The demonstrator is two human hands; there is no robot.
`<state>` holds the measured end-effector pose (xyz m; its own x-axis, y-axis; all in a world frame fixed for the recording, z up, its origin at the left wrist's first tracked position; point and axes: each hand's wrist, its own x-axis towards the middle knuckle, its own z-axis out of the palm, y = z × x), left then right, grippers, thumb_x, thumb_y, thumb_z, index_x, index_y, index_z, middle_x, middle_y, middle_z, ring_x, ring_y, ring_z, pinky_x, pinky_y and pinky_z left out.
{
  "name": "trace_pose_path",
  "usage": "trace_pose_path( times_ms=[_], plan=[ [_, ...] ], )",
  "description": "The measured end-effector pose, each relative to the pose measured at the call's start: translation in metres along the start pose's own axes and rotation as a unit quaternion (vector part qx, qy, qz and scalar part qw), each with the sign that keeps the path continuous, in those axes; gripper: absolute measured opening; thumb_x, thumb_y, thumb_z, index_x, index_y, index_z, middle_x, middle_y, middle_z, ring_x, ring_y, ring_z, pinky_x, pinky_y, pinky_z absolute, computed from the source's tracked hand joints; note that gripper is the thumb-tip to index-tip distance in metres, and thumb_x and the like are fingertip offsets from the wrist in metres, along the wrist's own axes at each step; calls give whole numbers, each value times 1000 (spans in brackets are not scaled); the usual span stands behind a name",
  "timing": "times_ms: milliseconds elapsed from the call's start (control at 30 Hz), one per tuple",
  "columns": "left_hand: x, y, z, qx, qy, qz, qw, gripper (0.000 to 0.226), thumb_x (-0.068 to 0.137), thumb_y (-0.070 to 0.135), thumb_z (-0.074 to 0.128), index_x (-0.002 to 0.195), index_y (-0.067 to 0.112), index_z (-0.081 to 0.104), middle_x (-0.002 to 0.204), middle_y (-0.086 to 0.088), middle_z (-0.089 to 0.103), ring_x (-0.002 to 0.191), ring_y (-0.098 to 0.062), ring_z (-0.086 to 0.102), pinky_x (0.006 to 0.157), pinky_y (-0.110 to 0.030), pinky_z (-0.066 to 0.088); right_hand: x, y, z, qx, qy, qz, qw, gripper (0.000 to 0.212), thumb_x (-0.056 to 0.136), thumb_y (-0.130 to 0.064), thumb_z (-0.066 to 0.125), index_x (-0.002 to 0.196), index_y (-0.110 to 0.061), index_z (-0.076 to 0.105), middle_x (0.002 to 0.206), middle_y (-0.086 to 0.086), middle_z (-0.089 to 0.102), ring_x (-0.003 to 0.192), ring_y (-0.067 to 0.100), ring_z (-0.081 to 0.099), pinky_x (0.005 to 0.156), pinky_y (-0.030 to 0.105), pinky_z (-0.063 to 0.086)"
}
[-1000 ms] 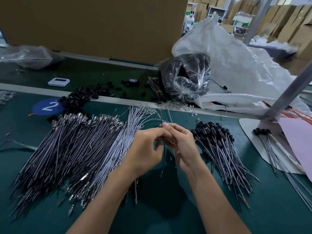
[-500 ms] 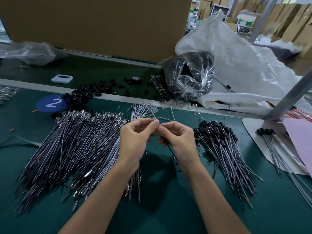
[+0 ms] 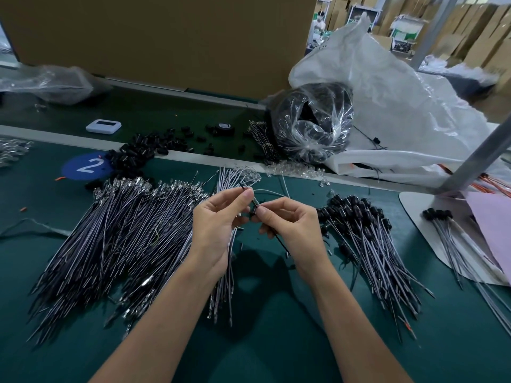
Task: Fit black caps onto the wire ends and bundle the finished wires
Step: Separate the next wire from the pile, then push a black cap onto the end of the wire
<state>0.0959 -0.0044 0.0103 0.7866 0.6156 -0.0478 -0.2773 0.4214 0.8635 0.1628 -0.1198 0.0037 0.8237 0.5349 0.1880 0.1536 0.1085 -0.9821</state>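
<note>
Both bare forearms are reaching in from the lower edge and angling toward each other, bringing the hands almost fingertip to fingertip. The left hand is pinching the upper end of a thin wire between thumb and forefinger, its other fingers curling beneath. The right hand is pinching the same wire just below, its remaining fingers folding inward.

Bare forearms, left hand and right hand (short plain nails on slender fingers)
</note>
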Motion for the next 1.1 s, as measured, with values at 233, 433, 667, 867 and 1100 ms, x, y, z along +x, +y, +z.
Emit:
trace_pose_path(
  times_ms=[233,433,667,867,1100],
  plan=[
    [2,-1,0,144,-14,45,989,19,78,12,78,95,16,74,82,5,74,76,-8,67,66,-20,55,3,-2,-6,-37,98,-50,993,12,85,-5,72,79,-15,73,67,-5,68,61,8,58,59,18,47],
    [23,-12,8,633,-17,159,757,31,83,35,74,109,18,70,109,2,69,104,-18,60,89,-30,48,8,1,-20,-119,237,-92,960,20,84,-9,74,75,-26,70,68,-10,68,65,5,59,65,22,50],
    [36,-25,12,712,4,220,667,18,90,30,66,104,20,69,105,0,66,110,-22,49,94,-31,31,9,4,-18,-153,237,-95,955,14,85,-10,73,77,-22,71,66,-11,66,61,2,56,60,17,48],
    [40,-26,22,704,-55,228,670,16,88,18,64,102,13,64,94,-6,69,97,-27,60,85,-32,41,9,5,-14,-169,233,-92,953,11,85,-10,73,78,-18,72,65,-12,64,58,0,53,60,15,44],
    [42,-12,23,426,-37,104,898,20,85,5,67,99,17,73,87,0,69,75,-11,61,71,-12,49,9,4,-16,-163,242,-90,952,14,85,-11,73,75,-20,71,64,-11,65,58,2,55,60,16,45]
  ],
)
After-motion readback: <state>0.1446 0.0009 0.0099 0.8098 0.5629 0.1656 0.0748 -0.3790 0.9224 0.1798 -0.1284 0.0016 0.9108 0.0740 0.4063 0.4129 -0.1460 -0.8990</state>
